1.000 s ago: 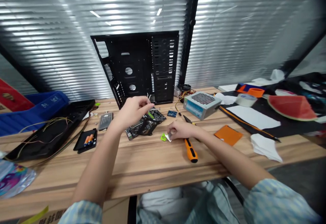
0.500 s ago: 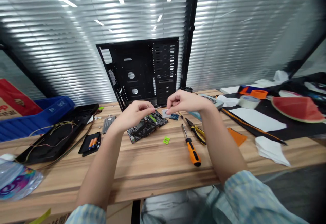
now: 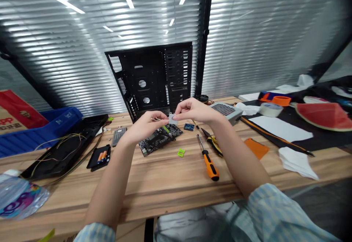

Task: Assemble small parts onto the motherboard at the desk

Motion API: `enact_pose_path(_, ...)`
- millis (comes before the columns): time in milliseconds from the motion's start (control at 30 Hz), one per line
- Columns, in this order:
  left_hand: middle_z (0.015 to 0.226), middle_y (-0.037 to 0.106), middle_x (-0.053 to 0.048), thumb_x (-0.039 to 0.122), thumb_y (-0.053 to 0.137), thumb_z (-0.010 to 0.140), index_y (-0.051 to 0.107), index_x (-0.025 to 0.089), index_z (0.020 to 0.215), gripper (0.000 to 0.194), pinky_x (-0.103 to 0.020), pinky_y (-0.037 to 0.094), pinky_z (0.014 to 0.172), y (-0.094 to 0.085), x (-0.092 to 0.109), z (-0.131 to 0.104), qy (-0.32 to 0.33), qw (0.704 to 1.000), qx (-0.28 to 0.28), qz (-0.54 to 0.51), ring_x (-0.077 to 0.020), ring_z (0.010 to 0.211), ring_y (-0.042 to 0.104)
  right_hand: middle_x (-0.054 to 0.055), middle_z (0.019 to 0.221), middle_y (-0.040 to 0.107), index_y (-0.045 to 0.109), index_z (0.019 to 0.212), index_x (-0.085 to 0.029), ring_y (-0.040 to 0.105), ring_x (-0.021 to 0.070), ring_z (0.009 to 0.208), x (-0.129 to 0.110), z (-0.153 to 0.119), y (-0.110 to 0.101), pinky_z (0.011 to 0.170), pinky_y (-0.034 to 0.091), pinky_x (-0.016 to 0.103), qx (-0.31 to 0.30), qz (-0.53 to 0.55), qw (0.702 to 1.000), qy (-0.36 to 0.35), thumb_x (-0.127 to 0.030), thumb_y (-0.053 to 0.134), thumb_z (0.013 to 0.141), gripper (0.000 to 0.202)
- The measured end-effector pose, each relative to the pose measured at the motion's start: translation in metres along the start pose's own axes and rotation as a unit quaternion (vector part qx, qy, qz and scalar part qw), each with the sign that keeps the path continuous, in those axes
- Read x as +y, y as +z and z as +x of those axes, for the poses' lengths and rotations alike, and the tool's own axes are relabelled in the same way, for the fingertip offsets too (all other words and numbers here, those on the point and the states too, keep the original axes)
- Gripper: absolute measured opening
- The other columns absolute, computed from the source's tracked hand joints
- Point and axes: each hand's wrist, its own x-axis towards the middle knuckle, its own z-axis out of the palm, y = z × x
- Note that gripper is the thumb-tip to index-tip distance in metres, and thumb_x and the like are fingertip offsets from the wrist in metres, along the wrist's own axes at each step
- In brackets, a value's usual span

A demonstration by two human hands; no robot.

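Observation:
My right hand pinches a small white flat piece between thumb and fingers. Closed beside it, my left hand has its fingertips at the piece's left edge, and a thin pale wire shows between its fingers. Just beneath both hands lies a black motherboard with a lime-green slot. To its right is a small blue circuit board. A lime-green plastic piece rests on the wood nearer to me.
Behind the hands stands a black computer case. An orange screwdriver and pliers lie near my right forearm, with a grey power supply beyond. Left are a tray of batteries and a blue bin.
My right hand has moved slightly left with the white piece, bringing it up against my left fingertips. The blue circuit board is now less covered. The view has shifted slightly.

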Motion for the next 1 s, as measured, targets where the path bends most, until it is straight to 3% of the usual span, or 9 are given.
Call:
enact_pose_path(133, 0.067, 0.051, 0.002, 0.051, 0.057, 0.081, 0.064, 0.014, 0.083, 0.038, -0.022, 0.026, 0.051, 0.002, 0.001, 0.0, -0.005, 1.0, -0.025, -0.005, -0.0092, 0.057, 0.037, -0.004, 0.057, 0.05, 0.067, 0.072, -0.012, 0.037, 0.0062, 0.053, 0.0, 0.001, 0.005, 0.049, 0.024, 0.023, 0.007, 0.007, 1.0, -0.008, -0.048, 0.077, 0.062, 0.039)
enact_pose_path(233, 0.069, 0.05, 0.001, 0.051, 0.055, 0.082, 0.061, 0.015, 0.077, 0.037, -0.023, 0.029, 0.055, 0.003, -0.001, 0.001, 0.021, 1.0, -0.018, -0.004, -0.0101, 0.061, 0.04, -0.006, 0.054, 0.046, 0.066, 0.077, -0.012, 0.034, 0.005, 0.049, 0.002, 0.002, 0.007, 0.046, 0.021, 0.022, 0.014, 0.02, 1.0, -0.008, -0.048, 0.077, 0.065, 0.039)
enact_pose_path(333, 0.068, 0.049, 0.002, 0.049, 0.054, 0.081, 0.059, 0.015, 0.075, 0.035, -0.023, 0.03, 0.056, 0.003, -0.001, 0.002, 0.024, 1.0, -0.006, 0.0, -0.0101, 0.061, 0.04, -0.01, 0.051, 0.037, 0.063, 0.085, -0.015, 0.028, 0.0043, 0.045, 0.004, 0.004, 0.007, 0.043, 0.018, 0.021, 0.067, 0.052, 0.996, -0.017, -0.045, 0.077, 0.067, 0.038)
enact_pose_path(500, 0.061, 0.042, 0.005, 0.05, 0.057, 0.078, 0.057, 0.017, 0.07, 0.034, -0.024, 0.025, 0.051, 0.005, 0.002, 0.0, -0.017, 1.0, -0.013, 0.014, -0.0085, 0.054, 0.032, -0.01, 0.054, 0.033, 0.052, 0.078, -0.019, 0.025, 0.0038, 0.043, -0.001, 0.002, 0.005, 0.04, 0.018, 0.021, 0.159, 0.174, 0.971, -0.031, -0.043, 0.075, 0.071, 0.034)
enact_pose_path(733, 0.06, 0.041, 0.004, 0.048, 0.057, 0.08, 0.057, 0.017, 0.071, 0.033, -0.022, 0.023, 0.047, 0.008, 0.004, 0.0, -0.026, 0.998, -0.028, 0.041, -0.0077, 0.051, 0.032, -0.01, 0.059, 0.033, 0.049, 0.087, -0.021, 0.028, 0.0041, 0.045, -0.009, 0.001, 0.005, 0.043, 0.023, 0.019, 0.167, 0.286, 0.943, 0.0, -0.028, 0.072, 0.071, 0.028)
enact_pose_path(1000, 0.058, 0.041, 0.004, 0.048, 0.06, 0.078, 0.058, 0.017, 0.074, 0.032, -0.022, 0.018, 0.043, 0.004, -0.002, 0.001, -0.052, 0.998, -0.046, -0.006, -0.0071, 0.048, 0.03, -0.009, 0.06, 0.031, 0.049, 0.082, -0.021, 0.024, 0.0041, 0.044, -0.007, 0.002, 0.003, 0.041, 0.02, 0.02, 0.195, 0.254, 0.947, -0.022, -0.044, 0.07, 0.077, 0.031)
